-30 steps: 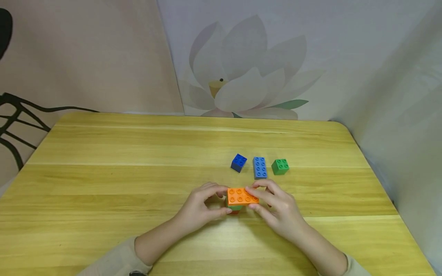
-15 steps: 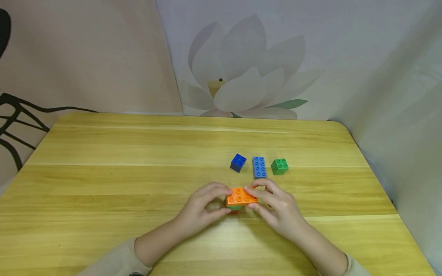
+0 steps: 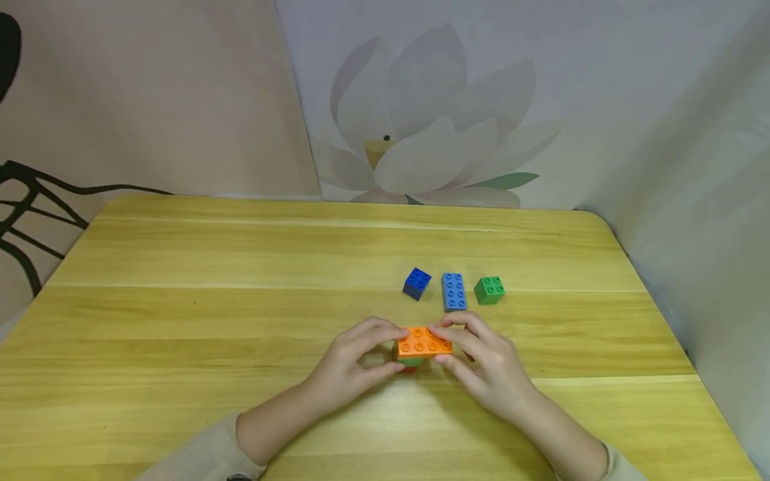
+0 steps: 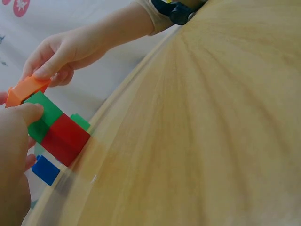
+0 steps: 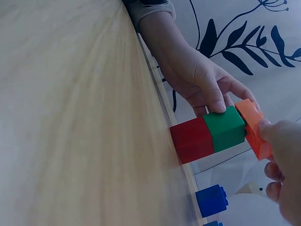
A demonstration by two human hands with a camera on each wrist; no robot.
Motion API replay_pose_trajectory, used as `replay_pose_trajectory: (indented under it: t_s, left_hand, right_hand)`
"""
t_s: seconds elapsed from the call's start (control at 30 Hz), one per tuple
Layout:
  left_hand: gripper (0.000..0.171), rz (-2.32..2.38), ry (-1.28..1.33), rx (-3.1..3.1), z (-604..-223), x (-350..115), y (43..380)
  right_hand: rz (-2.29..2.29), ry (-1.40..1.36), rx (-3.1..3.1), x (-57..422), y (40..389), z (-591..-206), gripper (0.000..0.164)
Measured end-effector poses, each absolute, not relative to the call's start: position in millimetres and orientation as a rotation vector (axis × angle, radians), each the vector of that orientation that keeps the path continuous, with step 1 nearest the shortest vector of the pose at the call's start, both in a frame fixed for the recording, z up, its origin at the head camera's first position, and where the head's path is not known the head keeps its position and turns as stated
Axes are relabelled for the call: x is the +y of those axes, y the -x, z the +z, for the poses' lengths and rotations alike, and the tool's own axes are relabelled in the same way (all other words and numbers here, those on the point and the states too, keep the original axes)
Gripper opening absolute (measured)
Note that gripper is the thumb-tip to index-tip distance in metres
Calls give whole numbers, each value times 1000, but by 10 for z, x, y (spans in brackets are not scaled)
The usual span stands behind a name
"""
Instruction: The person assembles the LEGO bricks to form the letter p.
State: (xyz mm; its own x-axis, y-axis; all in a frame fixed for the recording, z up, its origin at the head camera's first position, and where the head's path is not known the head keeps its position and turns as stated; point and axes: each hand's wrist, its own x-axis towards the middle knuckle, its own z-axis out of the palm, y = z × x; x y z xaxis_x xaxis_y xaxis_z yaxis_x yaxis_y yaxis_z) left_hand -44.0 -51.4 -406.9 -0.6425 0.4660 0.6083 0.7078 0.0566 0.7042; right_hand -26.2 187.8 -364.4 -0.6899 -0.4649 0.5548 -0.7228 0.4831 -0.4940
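Note:
A red toy brick [image 5: 193, 140] stands on the table with a green brick [image 5: 225, 129] stacked on it. Across the top lies a longer orange brick [image 3: 424, 344], overhanging to the right and sitting slightly tilted against the green one in the right wrist view. My left hand [image 3: 355, 357] grips the green brick, thumb on its near side, while the index finger rests on the orange brick's far left corner. With thumb and fingers, my right hand [image 3: 488, 361] pinches the orange brick's overhanging right end. The left hand's other fingertips are mostly hidden behind the stack.
Beyond the hands, a dark blue brick [image 3: 416, 284], a longer light blue brick [image 3: 454, 292] and a small green brick [image 3: 489, 290] stand in a row on the wooden table [image 3: 180, 300]. A black chair [image 3: 27, 194] is at the left edge.
My left index finger has moved from the orange brick's left end onto its top, covering a far corner stud. The right hand and the stack have stayed in place.

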Motion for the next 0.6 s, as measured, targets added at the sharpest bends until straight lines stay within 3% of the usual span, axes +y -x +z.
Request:
replay_pose_trajectory:
  t_s: [0.6]
  left_hand:
    - [47,-1649,1189,-2109,-4042,-504,448]
  right_hand:
    - [1047,-1008,-2381,1882,274,-3649,32]
